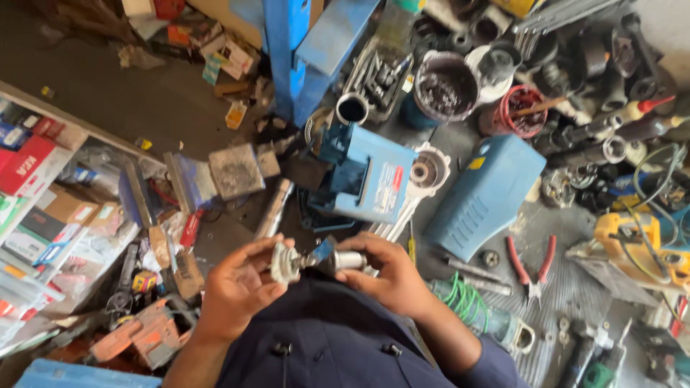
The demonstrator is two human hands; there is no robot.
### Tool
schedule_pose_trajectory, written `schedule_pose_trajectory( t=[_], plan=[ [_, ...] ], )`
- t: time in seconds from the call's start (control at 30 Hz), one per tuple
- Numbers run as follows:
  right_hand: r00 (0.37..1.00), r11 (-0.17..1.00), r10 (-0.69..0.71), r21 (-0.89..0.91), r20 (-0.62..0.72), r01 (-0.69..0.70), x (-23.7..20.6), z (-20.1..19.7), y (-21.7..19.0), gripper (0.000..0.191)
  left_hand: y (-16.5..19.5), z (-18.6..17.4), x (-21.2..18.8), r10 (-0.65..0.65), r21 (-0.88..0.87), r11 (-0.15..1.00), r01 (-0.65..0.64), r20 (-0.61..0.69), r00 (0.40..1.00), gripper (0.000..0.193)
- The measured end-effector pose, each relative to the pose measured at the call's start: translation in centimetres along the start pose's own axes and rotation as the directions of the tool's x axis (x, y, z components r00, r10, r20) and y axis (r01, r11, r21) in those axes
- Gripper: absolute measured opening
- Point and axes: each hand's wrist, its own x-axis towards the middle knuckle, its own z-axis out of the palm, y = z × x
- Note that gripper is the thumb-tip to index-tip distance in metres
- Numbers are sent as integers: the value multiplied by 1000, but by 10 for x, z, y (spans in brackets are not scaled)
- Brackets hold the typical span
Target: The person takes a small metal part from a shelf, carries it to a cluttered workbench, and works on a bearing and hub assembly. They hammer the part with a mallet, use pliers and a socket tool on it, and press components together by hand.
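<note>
My left hand (241, 284) grips a small pale fan-like part (284, 264) at one end of a short shaft. My right hand (388, 276) holds the other end, a shiny metal cylinder (348, 259). The two hands keep the piece level in front of my dark blue shirt (323, 338), just above a blue power-tool housing (366, 176) lying on the workbench.
A second blue tool casing (485, 194), red-handled pliers (530, 266), a green-wound motor part (467, 302), a yellow meter (636, 241), tubs of small parts (445, 88) and sockets crowd the bench. Boxes fill shelves (50, 208) at left. A blue post (287, 50) stands behind.
</note>
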Motion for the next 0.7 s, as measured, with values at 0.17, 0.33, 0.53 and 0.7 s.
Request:
schedule_pose_trajectory(
  t=[0.17,0.33,0.53,0.7],
  plan=[
    [998,1000,-9,-8,-58,8,14,39,-16,38,37,-7,6,59,174,982,-77,106,993,67],
    [997,999,-48,-25,-56,47,33,75,-25,39,88,-25,11,30,434,893,-119,206,978,63],
    [987,996,-83,13,-135,86,59,129,-18,38,128,-64,19,60,575,784,-233,304,951,64],
    [964,995,-98,2,-246,101,81,164,-15,36,136,-82,37,95,267,942,-205,376,922,61]
  ],
)
